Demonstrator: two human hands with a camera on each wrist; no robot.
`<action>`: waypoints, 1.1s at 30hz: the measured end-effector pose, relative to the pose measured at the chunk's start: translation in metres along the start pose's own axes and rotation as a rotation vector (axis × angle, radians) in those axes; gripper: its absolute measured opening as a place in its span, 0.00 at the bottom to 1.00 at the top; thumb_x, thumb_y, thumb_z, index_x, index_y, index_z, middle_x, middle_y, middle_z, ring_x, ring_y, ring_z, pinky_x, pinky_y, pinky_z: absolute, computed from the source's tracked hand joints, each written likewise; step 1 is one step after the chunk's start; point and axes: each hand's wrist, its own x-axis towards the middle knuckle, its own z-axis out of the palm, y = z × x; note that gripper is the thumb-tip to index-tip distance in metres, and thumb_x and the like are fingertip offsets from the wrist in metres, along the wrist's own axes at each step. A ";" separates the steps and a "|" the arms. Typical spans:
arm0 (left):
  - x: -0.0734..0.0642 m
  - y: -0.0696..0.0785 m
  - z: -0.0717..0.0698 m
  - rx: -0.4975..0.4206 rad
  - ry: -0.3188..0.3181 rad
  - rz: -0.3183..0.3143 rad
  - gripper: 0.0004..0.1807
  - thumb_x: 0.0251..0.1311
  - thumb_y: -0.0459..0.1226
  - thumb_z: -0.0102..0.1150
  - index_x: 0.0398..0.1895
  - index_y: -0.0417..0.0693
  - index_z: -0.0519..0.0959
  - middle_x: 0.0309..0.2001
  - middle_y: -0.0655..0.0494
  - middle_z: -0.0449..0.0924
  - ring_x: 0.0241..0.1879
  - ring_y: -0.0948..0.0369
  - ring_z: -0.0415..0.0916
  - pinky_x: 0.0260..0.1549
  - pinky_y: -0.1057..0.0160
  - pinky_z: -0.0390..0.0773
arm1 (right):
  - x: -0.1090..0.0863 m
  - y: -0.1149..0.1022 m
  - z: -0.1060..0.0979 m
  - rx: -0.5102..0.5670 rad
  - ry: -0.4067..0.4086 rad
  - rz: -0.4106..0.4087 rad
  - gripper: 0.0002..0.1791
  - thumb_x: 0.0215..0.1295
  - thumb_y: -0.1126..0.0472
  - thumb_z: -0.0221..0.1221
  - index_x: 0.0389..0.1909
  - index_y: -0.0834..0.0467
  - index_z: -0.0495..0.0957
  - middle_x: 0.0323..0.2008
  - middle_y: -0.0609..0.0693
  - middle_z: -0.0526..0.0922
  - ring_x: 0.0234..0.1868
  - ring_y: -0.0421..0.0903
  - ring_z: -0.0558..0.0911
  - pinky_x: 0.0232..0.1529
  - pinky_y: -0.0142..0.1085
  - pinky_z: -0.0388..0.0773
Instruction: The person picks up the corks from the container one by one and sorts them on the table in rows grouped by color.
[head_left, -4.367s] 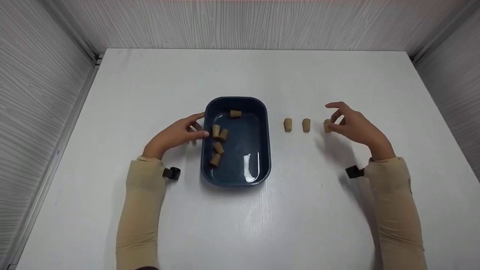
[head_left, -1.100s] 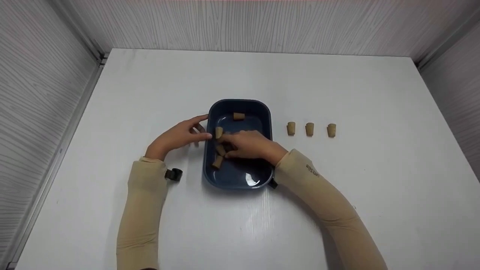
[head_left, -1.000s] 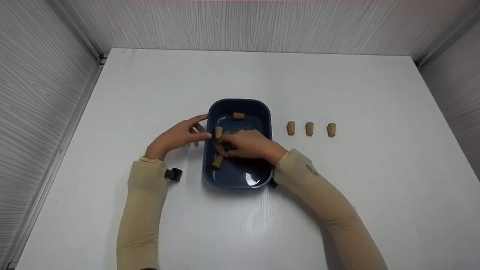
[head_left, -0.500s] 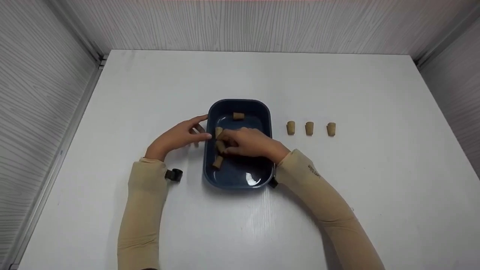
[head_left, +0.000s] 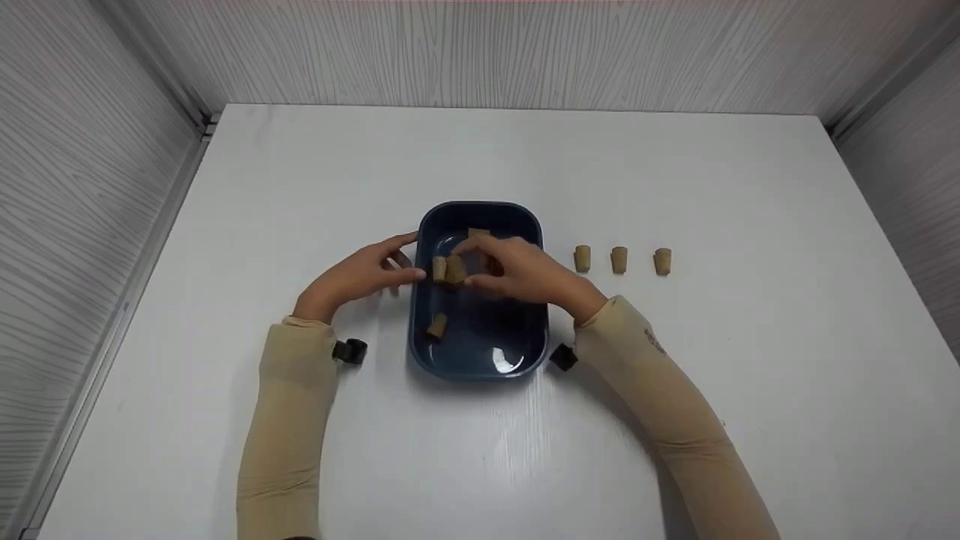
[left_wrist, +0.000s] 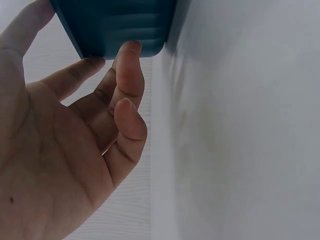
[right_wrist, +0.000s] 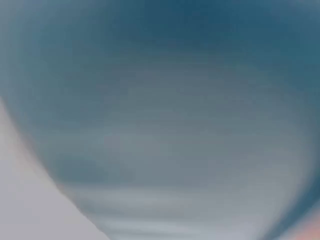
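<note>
A grained panel (head_left: pixel 82 247) bounds the left side of the white tabletop (head_left: pixel 442 465). Next is the left sleeve (head_left: pixel 289 420), beige, with a black clip (head_left: pixel 351 351) at the wrist. The left hand (head_left: pixel 356 279) is spread: thumb and fingertips touch the left wall of the blue tray (head_left: pixel 480 341); the remaining fingers curve loosely outside it.

The tray rests on the tabletop. Inside, from the left: the near cork (head_left: pixel 436 328), tilted; the middle cork (head_left: pixel 439 268), near the left wall; the pinched cork (head_left: pixel 456 270), just beside it; and the far cork (head_left: pixel 478 232), partly hidden by the right hand (head_left: pixel 517 271). This hand pinches its cork between thumb and index finger; whether the cork clears the tray floor cannot be determined. The right-wrist view is blurred.

Right of the tray, three corks (head_left: pixel 619 259) form a spaced row on the tabletop, beyond the right sleeve (head_left: pixel 667 405).
</note>
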 end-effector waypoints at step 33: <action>0.001 -0.004 -0.003 0.004 0.008 -0.008 0.43 0.60 0.59 0.58 0.76 0.60 0.54 0.53 0.48 0.74 0.38 0.55 0.77 0.37 0.59 0.74 | -0.117 0.051 -0.036 0.111 0.106 0.170 0.20 0.62 0.62 0.64 0.55 0.57 0.73 0.24 0.46 0.74 0.24 0.39 0.68 0.28 0.29 0.66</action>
